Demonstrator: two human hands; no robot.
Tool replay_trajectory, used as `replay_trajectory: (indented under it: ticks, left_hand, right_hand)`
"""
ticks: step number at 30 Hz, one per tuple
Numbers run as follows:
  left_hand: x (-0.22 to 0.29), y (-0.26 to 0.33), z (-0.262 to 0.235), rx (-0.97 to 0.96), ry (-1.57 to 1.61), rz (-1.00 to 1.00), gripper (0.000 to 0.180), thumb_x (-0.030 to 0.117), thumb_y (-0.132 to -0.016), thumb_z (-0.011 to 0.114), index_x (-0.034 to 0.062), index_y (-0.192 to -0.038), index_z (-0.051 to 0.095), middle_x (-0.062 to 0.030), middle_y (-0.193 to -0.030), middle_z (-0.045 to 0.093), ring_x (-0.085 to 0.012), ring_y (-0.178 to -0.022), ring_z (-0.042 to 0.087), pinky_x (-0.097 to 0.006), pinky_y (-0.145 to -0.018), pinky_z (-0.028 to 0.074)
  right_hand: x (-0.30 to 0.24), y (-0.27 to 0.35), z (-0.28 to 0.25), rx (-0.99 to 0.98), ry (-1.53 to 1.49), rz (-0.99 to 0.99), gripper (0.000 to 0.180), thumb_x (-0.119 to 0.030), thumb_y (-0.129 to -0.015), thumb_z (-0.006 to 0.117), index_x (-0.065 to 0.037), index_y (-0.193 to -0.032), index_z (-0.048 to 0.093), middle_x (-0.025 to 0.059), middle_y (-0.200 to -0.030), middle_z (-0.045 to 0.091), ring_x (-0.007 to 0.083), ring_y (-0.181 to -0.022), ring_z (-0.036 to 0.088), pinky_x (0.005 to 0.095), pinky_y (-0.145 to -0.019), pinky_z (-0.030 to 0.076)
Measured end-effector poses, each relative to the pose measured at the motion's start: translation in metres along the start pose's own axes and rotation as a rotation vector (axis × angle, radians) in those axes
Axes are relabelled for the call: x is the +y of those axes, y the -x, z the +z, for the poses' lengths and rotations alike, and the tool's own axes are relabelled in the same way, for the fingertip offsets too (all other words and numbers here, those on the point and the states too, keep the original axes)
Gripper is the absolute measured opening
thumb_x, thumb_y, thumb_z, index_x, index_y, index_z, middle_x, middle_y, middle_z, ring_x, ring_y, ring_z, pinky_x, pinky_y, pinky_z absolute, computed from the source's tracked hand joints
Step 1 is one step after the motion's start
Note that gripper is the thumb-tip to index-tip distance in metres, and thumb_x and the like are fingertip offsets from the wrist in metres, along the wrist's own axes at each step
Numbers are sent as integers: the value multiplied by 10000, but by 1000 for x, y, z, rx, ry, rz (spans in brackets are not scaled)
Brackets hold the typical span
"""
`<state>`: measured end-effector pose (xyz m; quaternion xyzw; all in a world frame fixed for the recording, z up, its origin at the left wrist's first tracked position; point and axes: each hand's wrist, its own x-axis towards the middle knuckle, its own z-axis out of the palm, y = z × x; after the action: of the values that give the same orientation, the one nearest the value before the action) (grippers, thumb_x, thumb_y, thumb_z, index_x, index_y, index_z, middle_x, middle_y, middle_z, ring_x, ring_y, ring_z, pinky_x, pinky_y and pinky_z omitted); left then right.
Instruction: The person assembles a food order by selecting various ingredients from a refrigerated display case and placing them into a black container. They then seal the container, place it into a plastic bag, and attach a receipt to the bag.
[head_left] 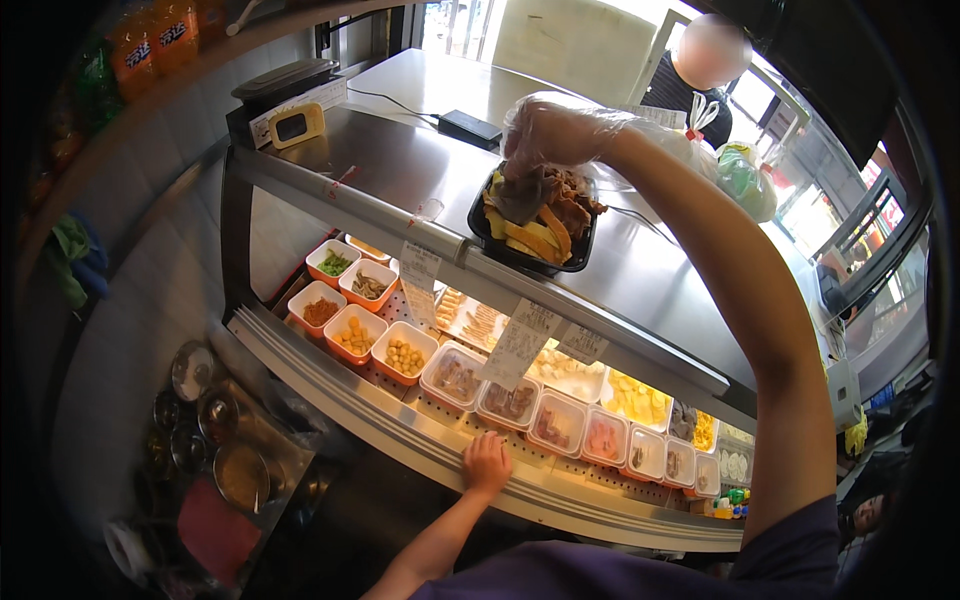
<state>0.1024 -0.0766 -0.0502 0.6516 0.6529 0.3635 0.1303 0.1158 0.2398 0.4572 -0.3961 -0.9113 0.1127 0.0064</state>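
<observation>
My right hand (553,133), inside a clear plastic glove, reaches over a black takeaway tray (478,236) on the steel counter top. Its fingers point down and close in on the food, at a dark greyish piece (519,197); what exactly they pinch is hidden. Yellow-orange slices (536,236) lie at the near side of the tray, and brown meat-like pieces (572,196) are heaped at its right. My bare left hand (487,463) rests on the front ledge of the lit food case with its fingers laid out, holding nothing, just below the plastic tubs.
Orange-and-white tubs (404,352) and clear tubs (556,424) of food line the case. Paper receipts (520,340) hang from its upper edge. A yellow-framed device (296,127) and a black box (469,130) sit on the counter. Someone (690,95) stands beyond, beside tied plastic bags (745,180).
</observation>
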Motion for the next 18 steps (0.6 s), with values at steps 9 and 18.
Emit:
replay_trajectory:
  ticks: [9,18]
  left_hand:
    - [-3,-2,-9,1,-38,28,179,155,-804,621,84,-967,640,-71,-1093,627,-271,-1047,600,-424,-913,466]
    - [-12,-2,5,-80,-64,-59,294,167,-825,615,58,-1098,637,-107,-1134,630,-301,-1094,579,-442,-960,448]
  right_hand:
    - [-18,39,-14,361,230,-37,221,-174,-913,683,-25,-1065,744,124,-1048,744,221,-956,714,353,-915,543]
    - [-28,207,51,315,-367,-173,217,-234,-958,652,-45,-1025,734,118,-950,743,202,-885,720,330,-770,587]
